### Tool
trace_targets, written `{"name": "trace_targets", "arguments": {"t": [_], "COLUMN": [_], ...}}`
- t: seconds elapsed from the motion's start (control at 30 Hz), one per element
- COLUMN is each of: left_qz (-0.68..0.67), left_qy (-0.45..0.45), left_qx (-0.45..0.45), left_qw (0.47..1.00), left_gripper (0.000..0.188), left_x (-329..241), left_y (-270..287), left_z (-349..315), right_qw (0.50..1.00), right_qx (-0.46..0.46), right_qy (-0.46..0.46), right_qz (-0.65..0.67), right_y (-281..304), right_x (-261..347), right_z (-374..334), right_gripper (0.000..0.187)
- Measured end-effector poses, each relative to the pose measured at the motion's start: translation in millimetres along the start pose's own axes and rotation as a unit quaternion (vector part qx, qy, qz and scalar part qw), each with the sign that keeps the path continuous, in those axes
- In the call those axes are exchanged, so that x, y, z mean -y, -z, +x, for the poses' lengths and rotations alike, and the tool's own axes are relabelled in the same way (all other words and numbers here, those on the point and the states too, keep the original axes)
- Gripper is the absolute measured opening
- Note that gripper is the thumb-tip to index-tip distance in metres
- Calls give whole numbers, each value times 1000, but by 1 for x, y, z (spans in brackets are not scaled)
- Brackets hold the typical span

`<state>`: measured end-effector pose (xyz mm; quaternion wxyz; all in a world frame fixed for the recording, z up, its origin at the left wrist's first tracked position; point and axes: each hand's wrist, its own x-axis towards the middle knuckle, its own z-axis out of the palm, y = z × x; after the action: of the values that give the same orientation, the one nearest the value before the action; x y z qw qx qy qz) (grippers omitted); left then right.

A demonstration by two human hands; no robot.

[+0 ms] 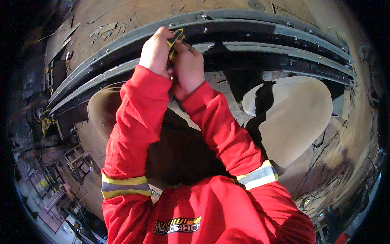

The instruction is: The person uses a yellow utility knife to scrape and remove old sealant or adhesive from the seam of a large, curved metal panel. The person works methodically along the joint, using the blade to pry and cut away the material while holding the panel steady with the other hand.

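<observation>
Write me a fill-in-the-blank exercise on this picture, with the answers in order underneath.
1. The small two-coloured object between the ungloved left hand and the ungloved right hand is black and ____.
2. The long-sleeved fabric top is coloured ____.
3. Its visible yellow-and-grey reflective sleeve bands number ____.

Missing words: yellow; red; two.

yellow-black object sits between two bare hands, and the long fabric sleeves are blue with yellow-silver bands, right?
No: the head view shows red long fabric sleeves, not blue, with yellow-silver bands. The yellow-black object sits between the bare left hand and right hand.
</observation>
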<state>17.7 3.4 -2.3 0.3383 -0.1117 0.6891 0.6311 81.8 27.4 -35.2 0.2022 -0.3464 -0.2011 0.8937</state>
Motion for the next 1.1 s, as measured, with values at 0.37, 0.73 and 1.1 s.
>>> {"name": "trace_targets", "arguments": {"t": [0.37, 0.73, 1.1], "left_qz": [-18, -69, -70], "left_qy": [-114, -28, -2], "left_qx": [91, 105, 86], "left_qw": [989, 992, 994], "left_gripper": [21, 44, 38], "left_x": [-46, 31, 40], "left_y": [18, 28, 21], "left_z": [-16, -28, -10], "right_qw": [993, 996, 999], "right_qx": [80, 4, 17], "right_qy": [90, 92, 44], "right_qz": [-4, -14, 4], "right_y": [-40, 13, 29], "right_x": [37, -31, -30], "right_z": [-19, -27, -5], "right_gripper": [20, 28, 23]}}
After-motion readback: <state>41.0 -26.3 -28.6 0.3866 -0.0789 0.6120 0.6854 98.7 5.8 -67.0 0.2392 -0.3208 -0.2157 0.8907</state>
